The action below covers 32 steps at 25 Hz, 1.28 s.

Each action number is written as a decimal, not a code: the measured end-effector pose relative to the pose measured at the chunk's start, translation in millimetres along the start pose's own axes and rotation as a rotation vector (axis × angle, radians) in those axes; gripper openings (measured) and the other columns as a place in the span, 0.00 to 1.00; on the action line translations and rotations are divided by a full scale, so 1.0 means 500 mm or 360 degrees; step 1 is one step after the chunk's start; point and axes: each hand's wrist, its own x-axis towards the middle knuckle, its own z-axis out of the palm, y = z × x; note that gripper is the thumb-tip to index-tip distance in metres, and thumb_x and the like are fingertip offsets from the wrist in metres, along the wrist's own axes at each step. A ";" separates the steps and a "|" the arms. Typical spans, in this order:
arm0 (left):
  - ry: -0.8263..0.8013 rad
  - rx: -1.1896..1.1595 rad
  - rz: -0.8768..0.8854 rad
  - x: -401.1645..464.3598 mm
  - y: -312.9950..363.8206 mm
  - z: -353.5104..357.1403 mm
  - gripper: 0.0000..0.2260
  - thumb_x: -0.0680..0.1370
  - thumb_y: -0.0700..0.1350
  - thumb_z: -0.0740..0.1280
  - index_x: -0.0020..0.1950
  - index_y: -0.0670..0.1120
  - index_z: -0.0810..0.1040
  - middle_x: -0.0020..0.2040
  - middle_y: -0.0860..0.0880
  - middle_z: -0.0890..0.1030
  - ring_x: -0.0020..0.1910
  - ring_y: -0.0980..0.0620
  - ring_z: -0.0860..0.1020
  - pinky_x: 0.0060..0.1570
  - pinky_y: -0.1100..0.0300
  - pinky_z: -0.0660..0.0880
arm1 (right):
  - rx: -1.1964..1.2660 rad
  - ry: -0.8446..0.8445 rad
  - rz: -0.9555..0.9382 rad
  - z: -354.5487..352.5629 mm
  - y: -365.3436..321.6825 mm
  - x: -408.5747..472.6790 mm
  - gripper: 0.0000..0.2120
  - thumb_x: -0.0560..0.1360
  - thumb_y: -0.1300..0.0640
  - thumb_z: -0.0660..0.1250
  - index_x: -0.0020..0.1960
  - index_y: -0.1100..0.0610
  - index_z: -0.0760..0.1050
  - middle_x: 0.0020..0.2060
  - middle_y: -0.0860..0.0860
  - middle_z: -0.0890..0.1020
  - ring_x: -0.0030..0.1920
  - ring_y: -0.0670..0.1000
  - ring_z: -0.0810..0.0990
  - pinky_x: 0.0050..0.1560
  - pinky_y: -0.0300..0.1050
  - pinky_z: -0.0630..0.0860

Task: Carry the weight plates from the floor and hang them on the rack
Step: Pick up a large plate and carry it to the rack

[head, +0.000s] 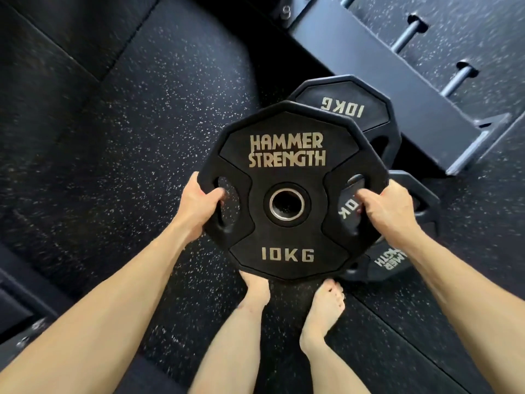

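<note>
Black 10 kg plate point(287, 191) held flat above bare feet, left hand point(196, 206) and right hand point(389, 209) each curled through a grip slot. Two more plates point(349, 106) lie on the floor beside the rack point(397, 89). Advice: keep it level, line the bore up with a peg.

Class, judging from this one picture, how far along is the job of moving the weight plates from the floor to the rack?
Done: nothing visibly; the two rack pegs in view are bare. In hand: one 10KG plate, gripped through its side slots by the left hand and right hand, above bare feet. Left: hanging it, then the two other plates, one behind and one beneath at right, apparently on the floor.
</note>
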 end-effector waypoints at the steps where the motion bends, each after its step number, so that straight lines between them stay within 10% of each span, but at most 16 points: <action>1: -0.0016 -0.0021 0.0019 -0.061 0.030 -0.032 0.16 0.70 0.41 0.70 0.55 0.50 0.76 0.50 0.50 0.83 0.47 0.51 0.81 0.52 0.52 0.78 | 0.0105 -0.0026 0.0003 -0.035 -0.007 -0.049 0.21 0.58 0.42 0.63 0.41 0.58 0.77 0.39 0.55 0.84 0.45 0.59 0.82 0.48 0.54 0.78; 7: -0.0269 -0.0607 0.0051 -0.470 0.221 -0.233 0.10 0.71 0.33 0.71 0.46 0.46 0.77 0.36 0.48 0.79 0.33 0.52 0.77 0.36 0.60 0.76 | 0.0615 -0.0090 0.0003 -0.269 -0.105 -0.363 0.08 0.67 0.57 0.70 0.46 0.56 0.81 0.37 0.47 0.84 0.37 0.45 0.80 0.41 0.42 0.77; 12: -0.0523 -0.1070 -0.0012 -0.790 0.311 -0.382 0.18 0.69 0.58 0.71 0.54 0.51 0.74 0.35 0.50 0.74 0.30 0.53 0.75 0.30 0.64 0.75 | 0.0759 -0.0429 -0.0099 -0.488 -0.194 -0.616 0.09 0.71 0.65 0.71 0.36 0.54 0.75 0.25 0.47 0.78 0.24 0.47 0.75 0.28 0.40 0.71; 20: 0.0172 -0.1079 0.0182 -1.081 0.363 -0.465 0.17 0.81 0.60 0.60 0.53 0.45 0.73 0.33 0.50 0.75 0.25 0.53 0.70 0.24 0.63 0.69 | 0.0839 -0.0574 -0.0535 -0.653 -0.288 -0.838 0.27 0.66 0.28 0.68 0.38 0.53 0.74 0.29 0.52 0.77 0.26 0.50 0.73 0.32 0.44 0.69; 32: 0.1252 -0.1589 0.0290 -1.587 0.119 -0.408 0.20 0.79 0.62 0.62 0.48 0.45 0.77 0.31 0.51 0.79 0.25 0.53 0.73 0.25 0.62 0.72 | 0.0318 -0.1326 -0.1282 -0.677 -0.283 -1.093 0.26 0.76 0.35 0.61 0.43 0.60 0.71 0.29 0.55 0.75 0.24 0.54 0.71 0.27 0.43 0.69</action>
